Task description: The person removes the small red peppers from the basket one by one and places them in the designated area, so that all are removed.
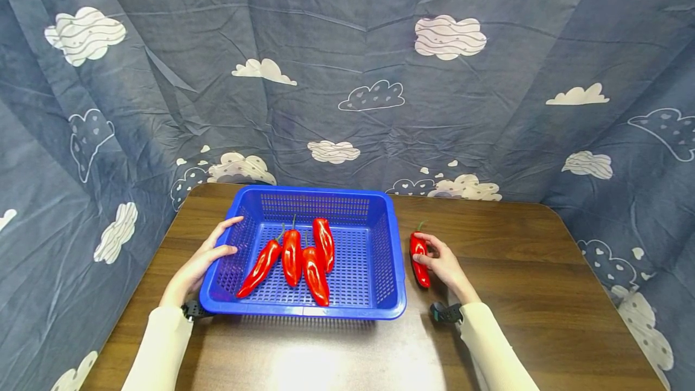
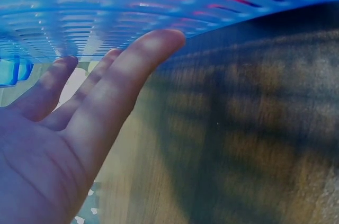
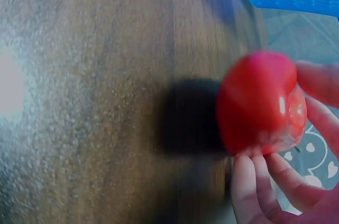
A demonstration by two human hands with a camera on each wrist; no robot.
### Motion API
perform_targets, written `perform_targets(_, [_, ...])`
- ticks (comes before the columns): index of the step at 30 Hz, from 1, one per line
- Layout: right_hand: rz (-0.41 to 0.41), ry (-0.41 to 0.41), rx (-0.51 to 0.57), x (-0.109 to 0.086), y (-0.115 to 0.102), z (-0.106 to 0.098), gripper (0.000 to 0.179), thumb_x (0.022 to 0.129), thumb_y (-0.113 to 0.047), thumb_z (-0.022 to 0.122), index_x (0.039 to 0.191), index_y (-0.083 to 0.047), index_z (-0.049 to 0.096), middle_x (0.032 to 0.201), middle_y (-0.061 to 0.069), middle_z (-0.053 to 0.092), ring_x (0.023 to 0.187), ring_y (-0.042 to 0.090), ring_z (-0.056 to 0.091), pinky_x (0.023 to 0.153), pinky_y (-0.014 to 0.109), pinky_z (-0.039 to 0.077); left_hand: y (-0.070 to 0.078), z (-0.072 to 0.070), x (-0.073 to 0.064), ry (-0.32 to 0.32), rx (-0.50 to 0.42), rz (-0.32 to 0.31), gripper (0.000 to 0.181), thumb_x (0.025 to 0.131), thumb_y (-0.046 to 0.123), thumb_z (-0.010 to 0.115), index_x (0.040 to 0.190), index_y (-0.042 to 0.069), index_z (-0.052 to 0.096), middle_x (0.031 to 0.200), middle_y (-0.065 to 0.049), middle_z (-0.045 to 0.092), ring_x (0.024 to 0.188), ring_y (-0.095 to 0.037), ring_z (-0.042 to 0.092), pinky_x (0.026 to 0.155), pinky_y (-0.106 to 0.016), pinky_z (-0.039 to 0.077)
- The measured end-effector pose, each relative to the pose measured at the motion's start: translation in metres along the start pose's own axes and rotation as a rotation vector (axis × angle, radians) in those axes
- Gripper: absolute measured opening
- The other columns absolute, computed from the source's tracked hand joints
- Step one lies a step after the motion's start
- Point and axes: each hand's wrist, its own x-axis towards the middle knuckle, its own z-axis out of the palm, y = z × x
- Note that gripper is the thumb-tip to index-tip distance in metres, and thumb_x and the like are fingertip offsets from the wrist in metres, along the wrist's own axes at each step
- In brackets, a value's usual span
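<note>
At the left side of a blue plastic basket (image 1: 388, 258), my left hand (image 1: 198, 267) holds the rim. Its thumb and forefinger reach over the edge, while other fingers (image 2: 114, 89) lie along the slotted outer wall in the left wrist view. Inside the basket are several glossy red peppers (image 1: 292, 261) with thin green stems. To the right of the basket, my right hand (image 1: 446, 265) pinches another red pepper (image 1: 421, 275) between thumb and fingers. The right wrist view shows this pepper (image 3: 257, 102) end-on, its dark shadow on the wood beside it.
The basket stands on a brown wooden table (image 1: 505, 252), which extends to the right of my right hand. Behind and around the table hangs a dark grey-blue curtain (image 1: 369, 35) with cloud prints. Light glares off the table's front.
</note>
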Motion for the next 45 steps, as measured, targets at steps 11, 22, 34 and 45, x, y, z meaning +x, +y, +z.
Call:
perform_targets(11, [0.008, 0.038, -0.054, 0.0000, 0.0017, 0.0006, 0.048, 0.087, -0.002, 0.064, 0.132, 0.000, 0.051, 0.125, 0.031, 0.049, 0.087, 0.033, 0.056, 0.067, 0.032, 0.046, -0.0004, 0.0000, -0.0003, 0.005, 0.002, 0.000, 0.062, 0.096, 0.004, 0.043, 0.150, 0.025, 0.020, 0.147, -0.023, 0.013, 0.117, -0.041, 0.040, 0.085, -0.044, 0.048])
perform_targets(22, [0.022, 0.065, -0.053, 0.0000, 0.0025, 0.0013, 0.045, 0.087, 0.001, 0.061, 0.132, -0.001, 0.053, 0.125, 0.028, 0.050, 0.083, 0.024, 0.056, 0.061, 0.029, 0.048, -0.0009, 0.0001, 0.0005, -0.002, -0.009, 0.008, 0.063, 0.096, 0.003, 0.043, 0.151, 0.025, 0.020, 0.146, -0.024, 0.014, 0.114, -0.038, 0.045, 0.084, -0.045, 0.048])
perform_targets(34, [0.056, 0.063, 0.002, -0.0005, 0.0009, 0.0018, 0.046, 0.087, 0.002, 0.060, 0.132, -0.001, 0.052, 0.125, 0.028, 0.049, 0.079, 0.015, 0.054, 0.057, 0.027, 0.048, -0.0004, -0.0004, 0.0014, -0.005, -0.007, 0.018, 0.062, 0.096, 0.002, 0.042, 0.150, 0.024, 0.021, 0.145, -0.025, 0.015, 0.114, -0.040, 0.044, 0.084, -0.048, 0.048])
perform_targets(45, [0.026, 0.109, -0.015, -0.0011, -0.0041, -0.0050, 0.045, 0.087, 0.002, 0.060, 0.131, 0.001, 0.053, 0.127, 0.030, 0.050, 0.091, 0.026, 0.061, 0.068, 0.029, 0.049, -0.0010, -0.0007, 0.0008, -0.007, -0.010, 0.010, 0.063, 0.096, 0.003, 0.043, 0.151, 0.024, 0.020, 0.145, -0.025, 0.015, 0.114, -0.039, 0.046, 0.084, -0.045, 0.049])
